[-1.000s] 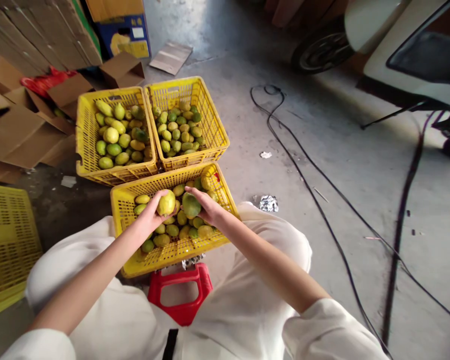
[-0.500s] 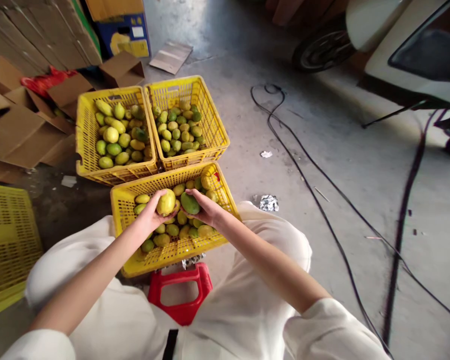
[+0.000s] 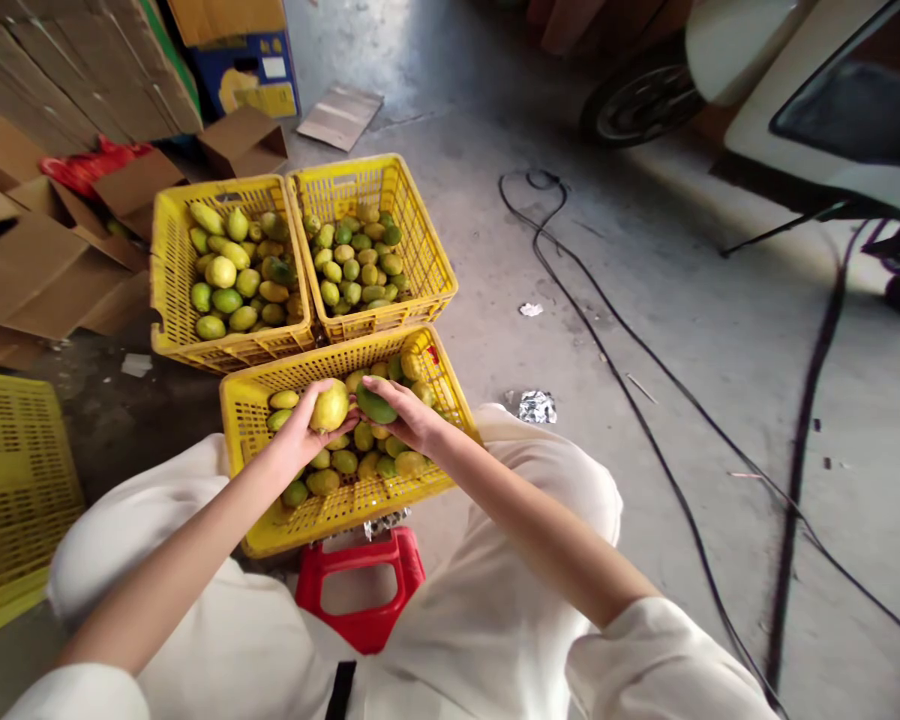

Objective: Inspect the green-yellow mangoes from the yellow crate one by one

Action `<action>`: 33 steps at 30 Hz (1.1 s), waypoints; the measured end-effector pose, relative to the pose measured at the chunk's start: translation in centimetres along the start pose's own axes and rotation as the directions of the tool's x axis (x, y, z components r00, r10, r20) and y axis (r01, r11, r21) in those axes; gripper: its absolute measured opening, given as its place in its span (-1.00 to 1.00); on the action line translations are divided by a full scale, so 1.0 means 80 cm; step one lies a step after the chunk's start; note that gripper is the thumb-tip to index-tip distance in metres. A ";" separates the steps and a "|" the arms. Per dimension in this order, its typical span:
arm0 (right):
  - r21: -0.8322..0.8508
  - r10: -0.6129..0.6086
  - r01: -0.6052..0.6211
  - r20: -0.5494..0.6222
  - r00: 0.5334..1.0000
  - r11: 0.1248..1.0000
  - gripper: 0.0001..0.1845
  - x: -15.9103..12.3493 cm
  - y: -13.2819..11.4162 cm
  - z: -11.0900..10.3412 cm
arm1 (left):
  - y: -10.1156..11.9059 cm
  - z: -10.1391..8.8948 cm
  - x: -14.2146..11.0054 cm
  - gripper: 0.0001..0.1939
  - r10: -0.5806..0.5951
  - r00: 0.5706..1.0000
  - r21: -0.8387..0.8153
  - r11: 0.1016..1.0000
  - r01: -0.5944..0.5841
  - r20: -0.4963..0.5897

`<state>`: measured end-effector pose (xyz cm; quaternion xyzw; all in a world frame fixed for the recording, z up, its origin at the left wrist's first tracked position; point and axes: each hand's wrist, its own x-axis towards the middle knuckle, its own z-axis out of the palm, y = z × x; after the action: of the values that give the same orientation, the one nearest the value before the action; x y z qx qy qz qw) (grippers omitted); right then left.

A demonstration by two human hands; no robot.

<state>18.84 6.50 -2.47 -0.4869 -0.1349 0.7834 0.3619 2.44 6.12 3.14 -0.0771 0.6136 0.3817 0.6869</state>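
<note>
My left hand is closed around a yellow lemon, its thumb along the near side. Beside it, my right hand grips a dark green lemon, thumb on top. Both hands are above the near yellow crate, which stands between my knees. Green and yellow lemons lie loose in that crate, partly hidden by my hands. The fingertips of the two hands are close together, below the fruit.
Two more yellow crates, the back left one and the back right one, hold lemons. A red stool shows between my legs. Cardboard boxes lie left, a black cable crosses the floor right, and a scooter stands beyond.
The green lemon in my right hand has turned and tilted slightly, with the right fingers shifting a little left over it. My left hand still holds the yellow lemon almost in place.
</note>
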 end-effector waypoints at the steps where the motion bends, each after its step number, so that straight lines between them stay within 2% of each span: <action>1: -0.005 0.023 -0.023 0.006 1.000 1.000 -0.66 -0.002 -0.003 0.002 | 0.000 0.000 0.000 -0.85 0.013 1.000 -0.019 1.000 -0.013 0.011; 4: 0.017 0.119 -0.119 0.028 0.993 0.993 -0.75 -0.010 -0.017 0.007 | 0.001 -0.002 -0.001 -0.88 0.075 0.997 -0.059 0.995 -0.074 0.019; 7: 0.074 0.198 -0.200 0.034 0.980 0.977 -0.68 -0.015 -0.031 0.013 | 0.002 -0.004 -0.002 -0.89 0.116 0.993 -0.064 0.991 -0.115 0.018; 10: 0.099 0.250 -0.250 0.013 0.968 0.963 -0.56 -0.017 -0.038 0.017 | 0.004 -0.001 -0.005 -0.87 0.081 0.997 -0.020 0.997 -0.081 0.015; 13: 0.088 0.284 -0.282 -0.006 0.959 0.955 -0.62 -0.016 -0.036 0.018 | 0.005 0.003 -0.007 -0.80 0.002 1.000 0.053 0.999 -0.003 0.010; 16: 0.043 0.267 -0.265 -0.047 0.963 0.963 -0.71 -0.015 -0.031 0.018 | 0.004 0.003 -0.003 -0.79 -0.028 0.999 0.086 0.996 0.030 -0.017; 19: 0.024 0.246 -0.245 -0.099 0.964 0.969 -0.74 -0.015 -0.027 0.017 | 0.003 -0.001 0.004 -0.84 0.016 1.000 0.099 0.995 -0.014 -0.024; 21: 0.009 0.208 -0.208 -0.093 0.974 0.978 -0.66 -0.016 -0.026 0.015 | 0.003 -0.004 0.009 -0.82 0.045 0.999 0.099 0.994 -0.043 -0.017; 24: -0.014 0.108 -0.109 -0.052 0.993 0.994 -0.50 -0.016 -0.024 0.011 | 0.004 -0.006 0.012 -0.67 0.049 0.999 0.093 0.995 -0.048 -0.011; 26: -0.026 0.053 -0.054 -0.041 0.998 0.998 -0.49 -0.016 -0.022 0.010 | 0.004 -0.004 0.012 -0.63 0.049 0.999 0.077 0.996 -0.047 -0.019; 29: -0.022 0.011 -0.013 -0.048 0.999 1.000 -0.60 -0.017 -0.023 0.011 | 0.004 -0.002 0.009 -0.74 0.060 0.998 0.034 0.998 -0.059 -0.021; 31: 0.028 0.038 -0.036 -0.066 0.997 0.999 -0.71 -0.017 -0.025 0.012 | 0.004 -0.002 0.006 -0.85 0.067 0.998 0.024 0.997 -0.067 0.006; 33: 0.085 0.080 -0.073 -0.076 0.994 0.994 -0.79 -0.017 -0.028 0.013 | 0.003 -0.004 0.003 -0.87 0.083 0.995 0.021 0.996 -0.084 0.056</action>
<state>19.27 7.25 0.17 -0.5071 -0.0693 0.7817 0.3563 2.05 6.25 2.93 -0.0329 0.6016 0.4048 0.6879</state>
